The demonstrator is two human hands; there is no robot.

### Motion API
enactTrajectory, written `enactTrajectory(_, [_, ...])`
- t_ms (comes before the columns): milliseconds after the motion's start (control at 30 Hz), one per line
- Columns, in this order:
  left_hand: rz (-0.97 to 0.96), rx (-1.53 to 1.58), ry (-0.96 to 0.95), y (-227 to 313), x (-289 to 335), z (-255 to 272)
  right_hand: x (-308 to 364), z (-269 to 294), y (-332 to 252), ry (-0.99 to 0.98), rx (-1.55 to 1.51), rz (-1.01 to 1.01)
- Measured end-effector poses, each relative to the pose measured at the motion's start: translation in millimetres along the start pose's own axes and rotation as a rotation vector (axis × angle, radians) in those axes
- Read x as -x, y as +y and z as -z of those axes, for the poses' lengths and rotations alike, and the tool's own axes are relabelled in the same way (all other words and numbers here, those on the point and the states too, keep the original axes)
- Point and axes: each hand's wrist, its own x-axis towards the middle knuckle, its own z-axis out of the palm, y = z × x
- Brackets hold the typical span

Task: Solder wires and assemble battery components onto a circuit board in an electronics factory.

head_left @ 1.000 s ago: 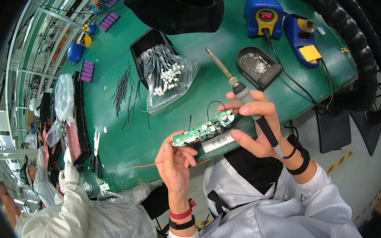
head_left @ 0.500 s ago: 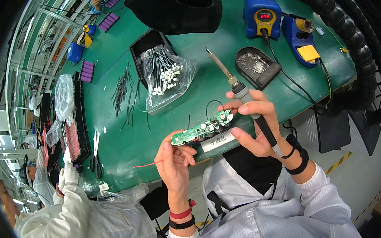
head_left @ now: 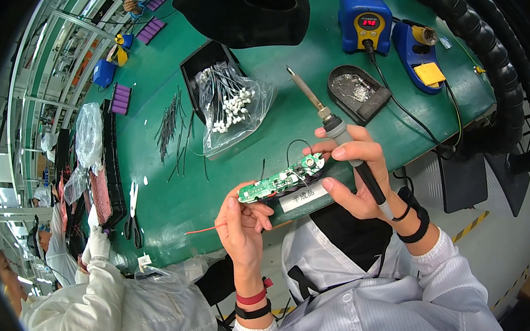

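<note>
While both hands hold the same spot as a moment ago, nothing much has moved.

The left hand (head_left: 241,221) pinches the near end of the green circuit board (head_left: 281,180); the right hand (head_left: 354,176) steadies its far end and is closed around the soldering iron (head_left: 331,125). The board's long side runs left to right, just above the tabletop (head_left: 173,192) edge. The iron's tip points up and away. The board's underside is hidden. Farther off lies a bag of wires (head_left: 231,105).
</note>
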Motion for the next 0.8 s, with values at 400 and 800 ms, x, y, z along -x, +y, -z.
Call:
enactTrajectory(400, [-0.002,0.003,0.002,0.3,0.2,-0.9,-0.7,0.4,-1.1,-0.011,0.006,-0.004])
enactTrajectory(800, [0.002,-0.004,0.014,0.8,0.5,-2.4,-1.7,2.2,-3.6,-0.024,0.047,-0.005])
